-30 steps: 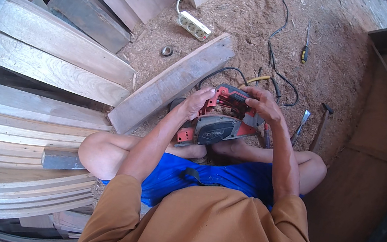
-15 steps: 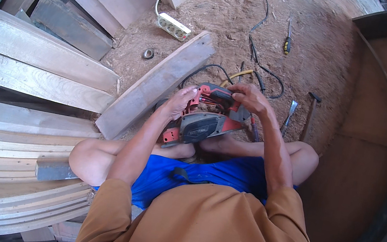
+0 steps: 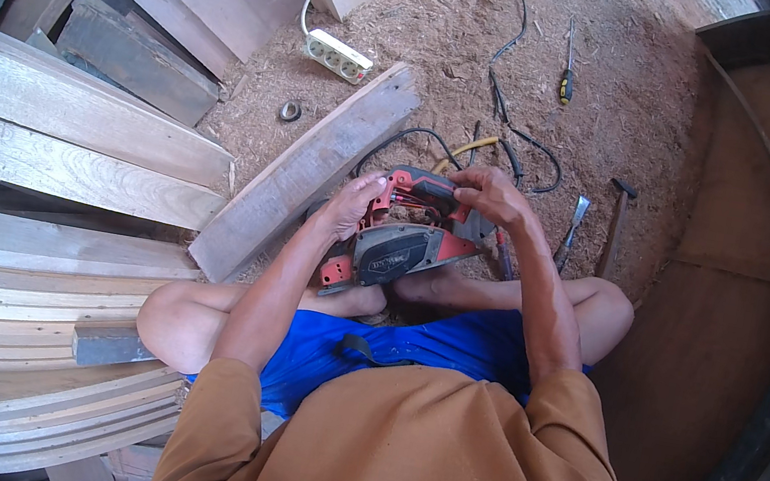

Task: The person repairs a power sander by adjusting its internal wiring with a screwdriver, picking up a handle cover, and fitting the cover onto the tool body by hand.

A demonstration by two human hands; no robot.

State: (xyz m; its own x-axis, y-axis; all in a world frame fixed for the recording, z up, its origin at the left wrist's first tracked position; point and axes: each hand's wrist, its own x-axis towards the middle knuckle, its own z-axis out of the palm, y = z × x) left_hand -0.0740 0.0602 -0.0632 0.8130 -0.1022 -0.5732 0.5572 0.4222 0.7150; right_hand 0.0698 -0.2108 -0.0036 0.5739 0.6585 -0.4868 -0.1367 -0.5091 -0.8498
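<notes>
A red and black electric planer is held up over my crossed legs, tilted with its side toward me. My left hand is closed on its left end, with the thumb against the red housing by the handle. At the other end of the handle, my right hand has its fingers bent and pressed onto the tool; the fingertips are partly hidden. Behind the planer runs a black cord. A wooden plank lies on the ground just beyond my left hand.
Stacked boards fill the left side. A white power strip and a tape roll lie beyond the plank. To the right are a chisel, a hammer and a screwdriver, beside a brown panel.
The view has shifted slightly. Both hands keep hold of the planer, which has turned only a little; my right hand has shifted slightly on the handle's end.
</notes>
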